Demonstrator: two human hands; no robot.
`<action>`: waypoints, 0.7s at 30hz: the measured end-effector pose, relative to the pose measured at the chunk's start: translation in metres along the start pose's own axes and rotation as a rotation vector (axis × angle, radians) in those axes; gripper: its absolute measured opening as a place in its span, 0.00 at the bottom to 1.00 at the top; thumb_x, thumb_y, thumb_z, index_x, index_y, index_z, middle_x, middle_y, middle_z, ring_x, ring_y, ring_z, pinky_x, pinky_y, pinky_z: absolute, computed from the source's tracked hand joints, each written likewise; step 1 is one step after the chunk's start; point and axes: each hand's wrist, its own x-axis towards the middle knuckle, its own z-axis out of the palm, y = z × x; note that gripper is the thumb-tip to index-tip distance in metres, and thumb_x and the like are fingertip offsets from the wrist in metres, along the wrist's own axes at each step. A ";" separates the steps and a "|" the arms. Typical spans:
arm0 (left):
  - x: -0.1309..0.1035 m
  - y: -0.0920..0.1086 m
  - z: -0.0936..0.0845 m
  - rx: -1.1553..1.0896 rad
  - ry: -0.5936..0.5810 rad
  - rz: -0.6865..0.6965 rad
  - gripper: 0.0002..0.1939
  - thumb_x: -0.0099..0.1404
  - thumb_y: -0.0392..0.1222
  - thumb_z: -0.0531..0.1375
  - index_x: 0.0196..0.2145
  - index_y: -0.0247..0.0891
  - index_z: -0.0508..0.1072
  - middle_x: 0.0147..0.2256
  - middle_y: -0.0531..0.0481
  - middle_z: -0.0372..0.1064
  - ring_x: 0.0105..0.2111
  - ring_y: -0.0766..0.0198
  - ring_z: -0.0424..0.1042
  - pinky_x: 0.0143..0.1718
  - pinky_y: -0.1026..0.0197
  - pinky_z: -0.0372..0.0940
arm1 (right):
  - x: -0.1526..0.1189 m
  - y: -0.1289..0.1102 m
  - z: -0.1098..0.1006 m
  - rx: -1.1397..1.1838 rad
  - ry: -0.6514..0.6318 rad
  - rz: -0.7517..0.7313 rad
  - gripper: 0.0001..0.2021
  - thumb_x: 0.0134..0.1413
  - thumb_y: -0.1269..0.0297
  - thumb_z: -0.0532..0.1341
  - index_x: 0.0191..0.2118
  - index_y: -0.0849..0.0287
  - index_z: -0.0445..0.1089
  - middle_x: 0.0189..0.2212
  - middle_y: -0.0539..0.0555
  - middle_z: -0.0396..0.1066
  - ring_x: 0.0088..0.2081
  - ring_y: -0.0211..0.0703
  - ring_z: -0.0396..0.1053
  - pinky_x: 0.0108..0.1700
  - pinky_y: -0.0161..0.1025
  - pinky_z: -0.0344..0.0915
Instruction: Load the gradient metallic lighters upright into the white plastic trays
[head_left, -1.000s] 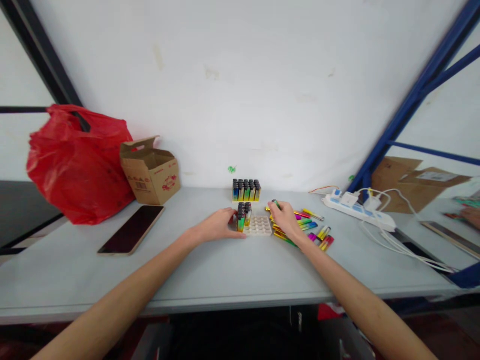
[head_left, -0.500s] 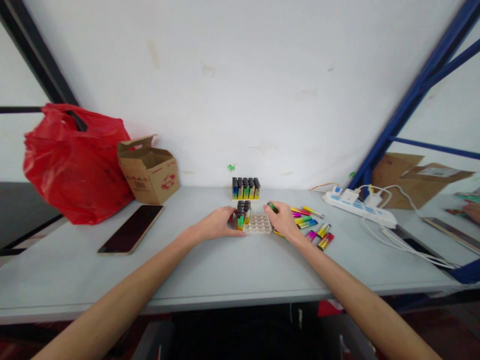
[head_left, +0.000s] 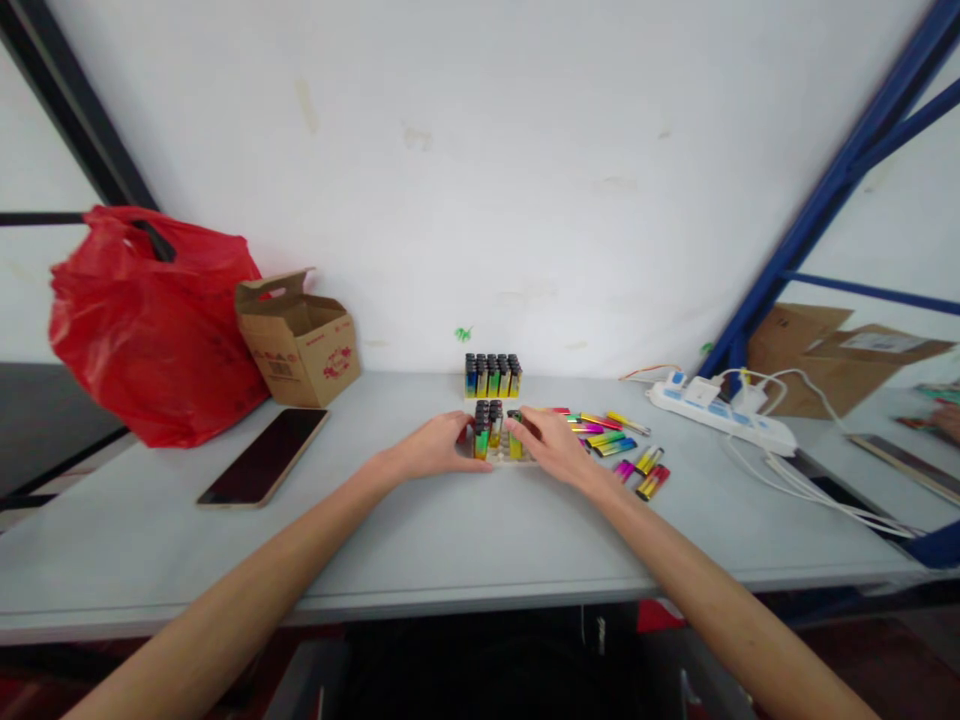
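A pale tray with round holes (head_left: pixel 504 462) lies on the table, several upright lighters (head_left: pixel 481 440) standing in its left part. My left hand (head_left: pixel 441 445) is at the tray's left end, thumb and fingers curved around its edge and the lighters there. My right hand (head_left: pixel 551 442) pinches a green and yellow lighter (head_left: pixel 516 440) upright over the tray; whether its base sits in a hole is hidden. Loose coloured lighters (head_left: pixel 615 447) lie to the right of that hand. Behind the tray stands a full block of lighters (head_left: pixel 493 377).
At the left are a red plastic bag (head_left: pixel 157 330), an open cardboard box (head_left: pixel 304 345) and a phone (head_left: pixel 264 458). A white power strip (head_left: pixel 720 415) with cables lies at the right. Beyond the blue frame (head_left: pixel 810 200), part of another person's hand shows.
My right hand has moved left over the tray, and its lighter now stands upright instead of tilted. My left hand has stayed at the tray's left end.
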 end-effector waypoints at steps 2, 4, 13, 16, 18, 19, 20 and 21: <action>0.000 0.000 0.000 -0.005 -0.005 0.004 0.31 0.53 0.67 0.67 0.41 0.37 0.73 0.38 0.45 0.75 0.34 0.54 0.72 0.34 0.56 0.64 | 0.000 0.000 0.000 0.024 -0.010 0.044 0.24 0.70 0.45 0.51 0.25 0.54 0.58 0.21 0.49 0.66 0.24 0.41 0.60 0.31 0.38 0.55; 0.000 0.000 0.000 -0.007 -0.008 0.001 0.31 0.53 0.67 0.67 0.40 0.37 0.73 0.38 0.45 0.75 0.34 0.54 0.73 0.34 0.56 0.64 | 0.000 0.001 0.001 0.047 -0.018 0.052 0.24 0.70 0.45 0.51 0.26 0.55 0.61 0.22 0.49 0.69 0.24 0.41 0.62 0.31 0.38 0.54; 0.000 -0.004 0.003 0.018 0.023 0.023 0.33 0.52 0.71 0.66 0.40 0.38 0.73 0.37 0.46 0.75 0.34 0.55 0.72 0.34 0.57 0.64 | -0.002 0.005 0.018 -0.329 -0.140 -0.157 0.20 0.72 0.48 0.52 0.37 0.59 0.69 0.33 0.58 0.75 0.34 0.47 0.70 0.38 0.40 0.58; 0.001 -0.004 0.002 0.012 0.020 0.021 0.33 0.53 0.70 0.66 0.41 0.38 0.73 0.37 0.46 0.75 0.34 0.55 0.72 0.34 0.57 0.64 | 0.000 0.002 0.015 -0.364 -0.161 -0.180 0.22 0.72 0.48 0.51 0.35 0.59 0.70 0.33 0.57 0.74 0.34 0.46 0.70 0.41 0.41 0.59; 0.001 -0.003 0.001 -0.003 0.011 0.013 0.32 0.53 0.69 0.66 0.41 0.38 0.73 0.37 0.46 0.75 0.34 0.55 0.72 0.34 0.57 0.65 | 0.002 0.008 0.005 -0.304 -0.163 -0.166 0.21 0.74 0.50 0.50 0.36 0.59 0.70 0.33 0.55 0.75 0.35 0.44 0.70 0.42 0.41 0.60; 0.001 -0.003 0.001 -0.007 0.008 0.006 0.31 0.53 0.68 0.67 0.41 0.38 0.73 0.38 0.46 0.75 0.34 0.55 0.73 0.34 0.57 0.65 | 0.002 0.015 -0.003 -0.278 -0.144 -0.142 0.21 0.75 0.52 0.49 0.37 0.59 0.71 0.34 0.55 0.75 0.35 0.44 0.70 0.43 0.40 0.60; 0.001 -0.003 0.001 -0.006 0.006 -0.001 0.31 0.52 0.67 0.67 0.40 0.38 0.73 0.37 0.46 0.75 0.34 0.55 0.73 0.34 0.57 0.65 | 0.002 0.024 -0.012 -0.263 -0.114 -0.109 0.20 0.75 0.54 0.48 0.38 0.59 0.71 0.35 0.55 0.75 0.36 0.43 0.71 0.44 0.40 0.60; 0.001 -0.002 0.001 -0.002 0.005 -0.008 0.31 0.52 0.68 0.67 0.40 0.38 0.72 0.37 0.45 0.75 0.34 0.55 0.73 0.34 0.57 0.65 | 0.002 0.035 -0.022 -0.266 -0.074 -0.067 0.19 0.76 0.57 0.48 0.39 0.59 0.72 0.35 0.55 0.76 0.37 0.44 0.71 0.44 0.40 0.61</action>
